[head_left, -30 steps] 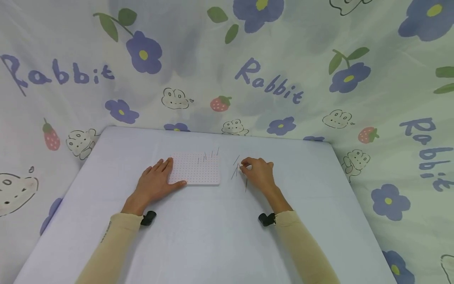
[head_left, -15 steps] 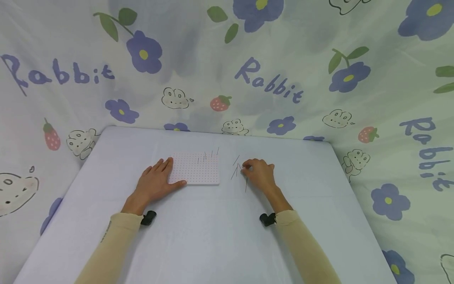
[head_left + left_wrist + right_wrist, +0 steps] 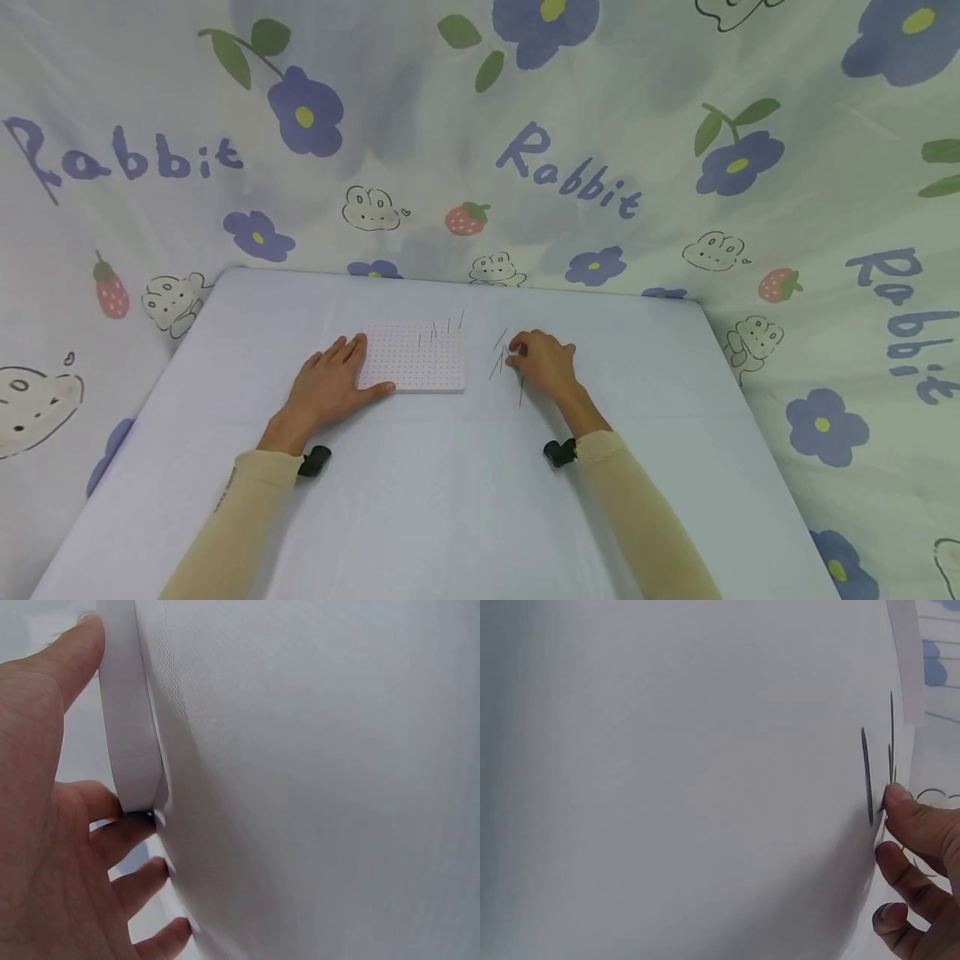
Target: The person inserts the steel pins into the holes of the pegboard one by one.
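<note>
A white board [image 3: 416, 358] with a grid of small dots lies on the table, several thin dark needles [image 3: 461, 320] standing up from its far right part. My left hand [image 3: 322, 385] rests against the board's left end, thumb along its near edge and fingers spread at the corner. More loose needles [image 3: 497, 364] lie right of the board, and my right hand [image 3: 546, 362] is over them with bent fingers. In the right wrist view the thumb [image 3: 911, 817] touches down beside the needles, with a gap to the index finger [image 3: 904, 874]. One needle [image 3: 867, 776] lies just apart from the thumb.
The table [image 3: 450, 500] has a white cover. Behind and beside it hangs a cloth [image 3: 420, 150] printed with flowers, rabbits and lettering. A small black camera sits on each wrist, one at the left cuff [image 3: 314, 461] and one at the right [image 3: 559, 453].
My right hand stays by the loose needles, with slight shifts; its thumb and index finger now stand farther apart. My left hand and the board have not moved.
</note>
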`<state>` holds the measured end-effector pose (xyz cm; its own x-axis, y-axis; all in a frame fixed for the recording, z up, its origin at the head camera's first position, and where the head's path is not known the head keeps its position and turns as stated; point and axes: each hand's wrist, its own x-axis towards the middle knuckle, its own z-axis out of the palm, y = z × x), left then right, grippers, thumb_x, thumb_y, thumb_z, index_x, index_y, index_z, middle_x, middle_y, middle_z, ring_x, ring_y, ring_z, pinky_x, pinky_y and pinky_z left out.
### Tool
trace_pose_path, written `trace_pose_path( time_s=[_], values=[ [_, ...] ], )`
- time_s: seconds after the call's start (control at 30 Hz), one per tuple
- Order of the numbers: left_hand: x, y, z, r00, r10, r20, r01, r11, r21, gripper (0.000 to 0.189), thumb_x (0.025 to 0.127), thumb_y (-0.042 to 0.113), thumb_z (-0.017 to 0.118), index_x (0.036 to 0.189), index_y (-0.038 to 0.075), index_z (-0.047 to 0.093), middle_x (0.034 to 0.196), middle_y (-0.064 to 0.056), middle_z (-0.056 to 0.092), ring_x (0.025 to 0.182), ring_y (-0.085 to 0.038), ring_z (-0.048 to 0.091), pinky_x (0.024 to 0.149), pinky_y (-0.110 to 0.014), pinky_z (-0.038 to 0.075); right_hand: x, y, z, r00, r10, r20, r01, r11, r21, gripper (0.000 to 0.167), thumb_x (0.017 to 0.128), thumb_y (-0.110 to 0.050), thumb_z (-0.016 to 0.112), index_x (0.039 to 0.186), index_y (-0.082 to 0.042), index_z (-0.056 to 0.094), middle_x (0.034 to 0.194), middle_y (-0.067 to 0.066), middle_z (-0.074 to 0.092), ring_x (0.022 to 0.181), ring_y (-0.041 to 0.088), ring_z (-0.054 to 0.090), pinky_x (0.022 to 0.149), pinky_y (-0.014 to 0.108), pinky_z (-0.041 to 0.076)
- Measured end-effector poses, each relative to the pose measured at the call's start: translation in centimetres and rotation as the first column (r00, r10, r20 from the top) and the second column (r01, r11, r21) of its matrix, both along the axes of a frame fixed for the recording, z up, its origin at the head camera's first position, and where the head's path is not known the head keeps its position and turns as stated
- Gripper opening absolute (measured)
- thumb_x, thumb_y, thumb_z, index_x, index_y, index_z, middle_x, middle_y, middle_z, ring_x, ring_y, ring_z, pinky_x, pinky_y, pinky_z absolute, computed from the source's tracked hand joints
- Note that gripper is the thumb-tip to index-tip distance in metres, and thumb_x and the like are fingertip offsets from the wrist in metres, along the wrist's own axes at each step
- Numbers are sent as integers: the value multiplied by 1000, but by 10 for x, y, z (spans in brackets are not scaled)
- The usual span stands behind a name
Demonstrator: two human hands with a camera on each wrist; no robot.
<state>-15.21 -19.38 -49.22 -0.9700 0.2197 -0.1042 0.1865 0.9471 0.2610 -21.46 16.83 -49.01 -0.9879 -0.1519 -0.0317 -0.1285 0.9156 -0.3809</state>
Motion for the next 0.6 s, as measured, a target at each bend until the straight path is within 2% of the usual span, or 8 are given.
trace_pose_path(
  time_s=[0.3,0.6],
  values=[
    [0,1,1,1000,7,11,-7,1000,0,109,90,73,55,158,-4,18,163,-24,24,150,-46,18,117,-67,16,-6,-4,3,997,-43,58,44,999,-16,6,93,-24,74,93,-19,73,86,-4,66,85,19,61,98,64,33],
    [1,1,1,1000,10,6,-10,1000,3,109,90,72,55,158,-4,18,163,-23,24,150,-46,18,117,-67,16,-8,-4,7,996,-45,81,44,999,21,15,95,-25,71,83,-17,74,80,-4,70,83,20,62,97,63,34]
  ],
)
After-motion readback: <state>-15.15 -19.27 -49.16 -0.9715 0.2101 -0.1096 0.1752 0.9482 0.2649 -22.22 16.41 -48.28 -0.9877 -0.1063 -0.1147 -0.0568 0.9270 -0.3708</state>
